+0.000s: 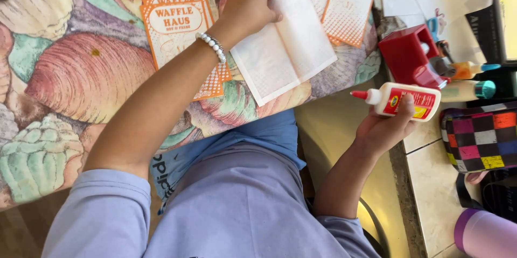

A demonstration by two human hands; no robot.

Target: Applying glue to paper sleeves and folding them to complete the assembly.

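My left hand point(249, 1) presses flat on a white folded sheet point(283, 43) that lies open on a shell-patterned cloth point(81, 75). A pearl bracelet point(211, 45) circles that wrist. My right hand point(385, 126) grips a white glue bottle point(401, 101) with a red label and red tip, held sideways with the tip pointing left, apart from the sheet. Orange-and-white printed cards point(177, 21) lie beside and under my left forearm, and more orange cards point(347, 2) sit to the right of the sheet.
A red box-shaped holder point(409, 56) stands at the right with scissors and small glue bottles point(468, 69) beside it. A checkered multicolour pouch point(479, 137) rests on the tiled counter point(431, 182). A purple bottle point(484, 234) is at the bottom right.
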